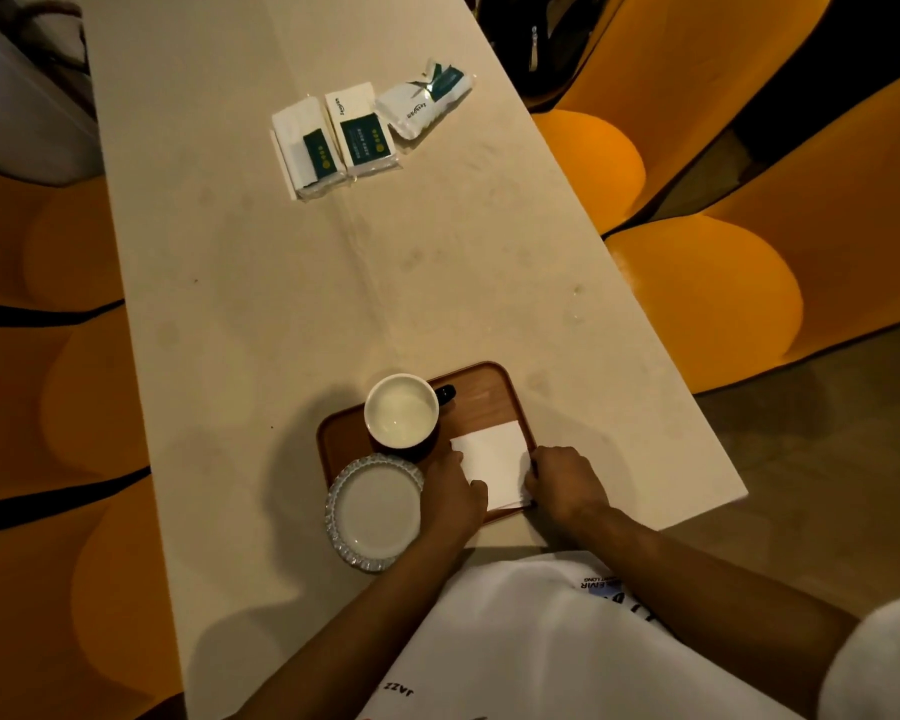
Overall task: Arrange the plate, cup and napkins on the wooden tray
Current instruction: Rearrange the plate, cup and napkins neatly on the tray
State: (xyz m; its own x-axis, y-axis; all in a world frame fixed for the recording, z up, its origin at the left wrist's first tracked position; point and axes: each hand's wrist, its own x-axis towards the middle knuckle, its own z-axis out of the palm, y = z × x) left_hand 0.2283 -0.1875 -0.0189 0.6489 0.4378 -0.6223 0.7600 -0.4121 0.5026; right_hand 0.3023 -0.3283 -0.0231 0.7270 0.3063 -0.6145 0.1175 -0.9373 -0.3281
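A wooden tray (484, 394) lies near the table's front edge. A black cup (401, 413) with a white inside stands on its far left part. A white fluted plate (375, 511) rests on the tray's near left corner and overhangs it. A folded white napkin (494, 462) lies flat on the tray's right side. My left hand (453, 498) presses on the napkin's left edge, and my right hand (565, 485) pinches its right edge; both sets of fingers touch the paper.
Three packs of tissues (359, 129) lie at the far middle of the long beige table (281, 283). Orange rounded seats (707, 288) stand along both sides. My white shirt (541, 641) fills the bottom of the view.
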